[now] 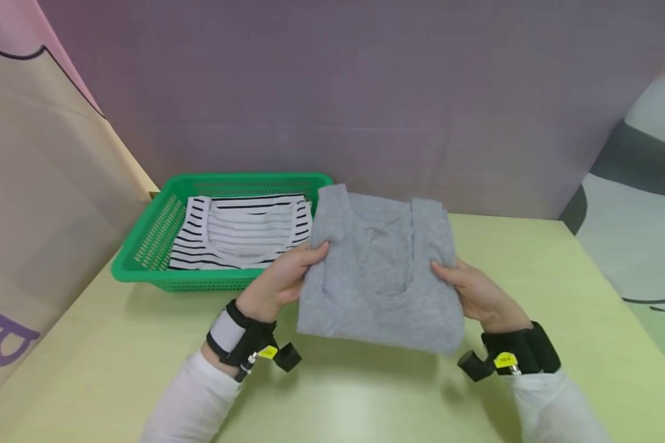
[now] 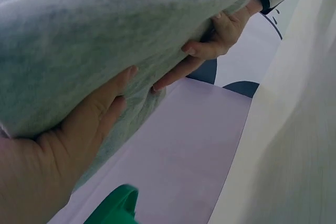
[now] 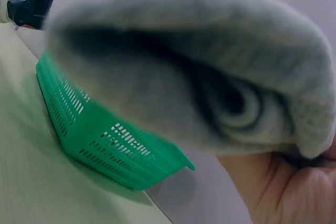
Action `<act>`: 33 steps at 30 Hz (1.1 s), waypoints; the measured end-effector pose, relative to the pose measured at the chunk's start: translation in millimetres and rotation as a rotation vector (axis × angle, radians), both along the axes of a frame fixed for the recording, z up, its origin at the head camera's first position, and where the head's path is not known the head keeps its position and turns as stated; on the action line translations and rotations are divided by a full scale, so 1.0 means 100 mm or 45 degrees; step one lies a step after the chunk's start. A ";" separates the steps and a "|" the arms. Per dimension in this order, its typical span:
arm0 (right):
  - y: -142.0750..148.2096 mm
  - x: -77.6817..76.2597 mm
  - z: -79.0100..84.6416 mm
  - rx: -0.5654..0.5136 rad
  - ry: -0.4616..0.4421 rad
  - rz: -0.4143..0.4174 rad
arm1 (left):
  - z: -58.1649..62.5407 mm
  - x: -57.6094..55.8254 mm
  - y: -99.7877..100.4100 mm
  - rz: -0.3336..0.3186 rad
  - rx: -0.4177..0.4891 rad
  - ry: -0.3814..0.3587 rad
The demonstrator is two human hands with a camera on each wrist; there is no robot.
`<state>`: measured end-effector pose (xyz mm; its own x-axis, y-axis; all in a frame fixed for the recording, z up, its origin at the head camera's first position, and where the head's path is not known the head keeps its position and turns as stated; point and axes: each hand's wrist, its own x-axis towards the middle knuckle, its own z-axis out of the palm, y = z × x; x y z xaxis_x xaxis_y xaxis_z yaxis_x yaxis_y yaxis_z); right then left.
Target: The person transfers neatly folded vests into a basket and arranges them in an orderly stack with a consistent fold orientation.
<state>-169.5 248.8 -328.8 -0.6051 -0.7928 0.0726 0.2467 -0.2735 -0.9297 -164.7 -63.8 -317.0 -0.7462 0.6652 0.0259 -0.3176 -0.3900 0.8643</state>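
Note:
A folded grey shirt [image 1: 382, 277] is held up above the table, its neckline facing up. My left hand [image 1: 284, 274] grips its left edge with the thumb on top. On the opposite edge, my right hand [image 1: 479, 292] holds it the same way. The left wrist view shows fingers of both hands under and along the grey cloth [image 2: 105, 35]. In the right wrist view the rolled layers of the shirt's side [image 3: 157, 93] fill the upper part. Behind and left of the shirt stands a green basket [image 1: 144, 274] with a folded black-and-white striped shirt [image 1: 244, 231] inside.
The pale table [image 1: 343, 400] runs beneath both arms. A plain purplish cloth wall [image 1: 366, 92] rises along the back, with printed panels at the left [image 1: 50, 184] and right [image 1: 643, 234]. The shirt's upper left corner overlaps the basket's right end in the head view.

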 end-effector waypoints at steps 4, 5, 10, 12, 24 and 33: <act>-0.06 -0.02 0.01 0.107 0.022 -0.040 | -0.02 0.05 -0.07 0.031 0.004 0.000; -0.08 -0.02 0.02 0.133 0.023 -0.051 | -0.02 0.06 -0.09 0.033 0.008 -0.001; -0.14 -0.03 0.06 0.235 0.024 -0.100 | -0.01 0.08 -0.15 0.031 0.003 0.012; -0.17 -0.03 0.07 0.248 0.028 -0.108 | 0.00 0.09 -0.17 0.036 -0.018 0.015; -0.28 -0.03 0.12 0.291 0.019 -0.095 | 0.07 0.12 -0.29 0.056 -0.114 0.011; -0.41 -0.04 0.23 0.395 0.000 -0.133 | 0.17 0.14 -0.40 0.093 -0.237 0.049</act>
